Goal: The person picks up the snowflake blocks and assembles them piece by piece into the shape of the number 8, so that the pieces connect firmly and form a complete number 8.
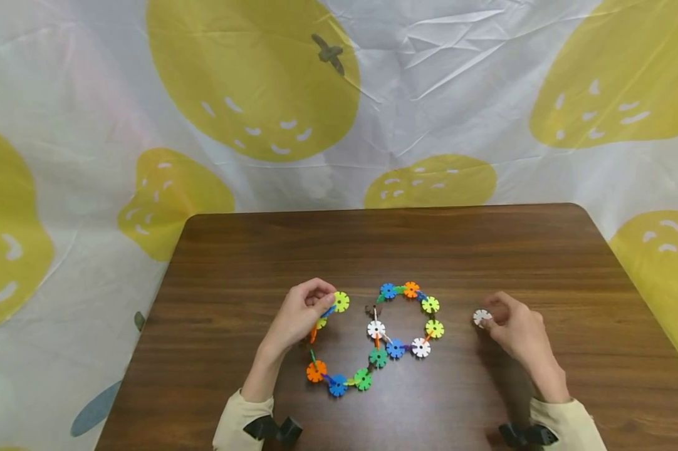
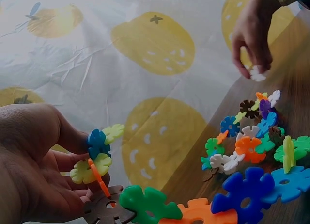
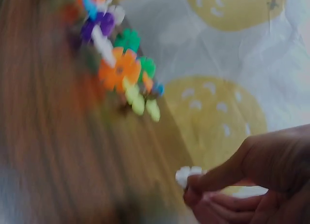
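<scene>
Slotted plastic flower discs are joined edge to edge into a colourful chain (image 1: 338, 385) on the table. My left hand (image 1: 302, 313) grips its upper left end, pinching near a blue disc (image 2: 98, 143). A yellow-green disc (image 1: 341, 302) sticks out past those fingertips. Below the palm, the chain continues through a brown disc (image 2: 109, 206) and a green disc (image 2: 150, 204). On the right, the chain bends round as a second loop (image 1: 421, 347). Away from it, my right hand (image 1: 519, 329) pinches a loose white flower disc (image 1: 482, 317) between thumb and fingers.
A brown wooden table (image 1: 249, 244) with rounded back corners lies under the hands. Behind it hangs a pale cloth (image 1: 294, 181) printed with yellow fruit. Each wrist wears a black strap with a small camera, such as the left wrist camera (image 1: 289, 432).
</scene>
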`<state>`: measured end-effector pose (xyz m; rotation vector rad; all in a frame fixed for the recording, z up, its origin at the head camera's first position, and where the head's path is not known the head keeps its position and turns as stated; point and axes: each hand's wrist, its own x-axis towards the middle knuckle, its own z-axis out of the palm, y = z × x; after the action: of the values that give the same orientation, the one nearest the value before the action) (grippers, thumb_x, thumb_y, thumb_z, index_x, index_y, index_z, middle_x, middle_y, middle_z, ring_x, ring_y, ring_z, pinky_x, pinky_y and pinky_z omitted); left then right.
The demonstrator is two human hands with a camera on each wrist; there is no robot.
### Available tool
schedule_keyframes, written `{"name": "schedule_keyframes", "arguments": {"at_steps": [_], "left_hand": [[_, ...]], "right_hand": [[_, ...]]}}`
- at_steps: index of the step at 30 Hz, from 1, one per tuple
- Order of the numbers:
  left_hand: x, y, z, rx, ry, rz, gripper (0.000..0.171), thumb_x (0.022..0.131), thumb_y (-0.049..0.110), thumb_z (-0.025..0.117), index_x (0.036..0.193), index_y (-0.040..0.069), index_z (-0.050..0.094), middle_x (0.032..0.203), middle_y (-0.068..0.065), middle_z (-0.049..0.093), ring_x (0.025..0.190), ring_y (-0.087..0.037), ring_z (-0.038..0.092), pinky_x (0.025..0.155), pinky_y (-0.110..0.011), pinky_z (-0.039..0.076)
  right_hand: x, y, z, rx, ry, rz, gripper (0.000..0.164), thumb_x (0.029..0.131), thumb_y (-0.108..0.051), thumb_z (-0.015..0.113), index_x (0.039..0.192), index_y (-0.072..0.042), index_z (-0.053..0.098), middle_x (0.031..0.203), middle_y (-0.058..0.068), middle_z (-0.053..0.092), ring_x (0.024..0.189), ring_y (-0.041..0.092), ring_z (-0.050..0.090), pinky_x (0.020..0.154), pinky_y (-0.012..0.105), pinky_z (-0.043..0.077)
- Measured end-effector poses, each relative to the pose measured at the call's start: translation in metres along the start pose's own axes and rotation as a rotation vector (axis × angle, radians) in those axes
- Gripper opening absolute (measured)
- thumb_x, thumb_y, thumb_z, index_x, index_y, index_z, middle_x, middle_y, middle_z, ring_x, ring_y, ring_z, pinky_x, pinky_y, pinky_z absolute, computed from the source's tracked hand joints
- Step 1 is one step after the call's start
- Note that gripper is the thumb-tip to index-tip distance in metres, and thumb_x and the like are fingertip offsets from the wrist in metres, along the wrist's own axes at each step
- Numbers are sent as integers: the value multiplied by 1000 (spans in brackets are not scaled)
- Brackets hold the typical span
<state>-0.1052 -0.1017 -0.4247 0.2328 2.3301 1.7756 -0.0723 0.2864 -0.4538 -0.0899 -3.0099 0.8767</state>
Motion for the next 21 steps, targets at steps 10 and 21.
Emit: {"name": "schedule_keyframes", "arguments": {"at_steps": [10, 21], "left_hand": [[2, 0, 0, -18, 55, 4, 11, 96, 3, 66, 102, -4, 71, 87, -14, 66, 71, -13, 56, 62, -17, 46], [4, -1, 2, -72, 101, 14, 13, 94, 2, 68, 101, -8, 70, 88, -19, 68, 71, -10, 60, 63, -16, 49]], "right_hand": [[8, -71, 14, 206, 66, -194, 14, 81, -6, 84, 88, -10, 73, 78, 3, 74, 68, 11, 69, 59, 19, 55], [15, -126, 32, 348, 37, -394, 11, 82, -9, 84, 88, -13, 76, 78, -3, 75, 64, 6, 68, 59, 22, 56]]}}
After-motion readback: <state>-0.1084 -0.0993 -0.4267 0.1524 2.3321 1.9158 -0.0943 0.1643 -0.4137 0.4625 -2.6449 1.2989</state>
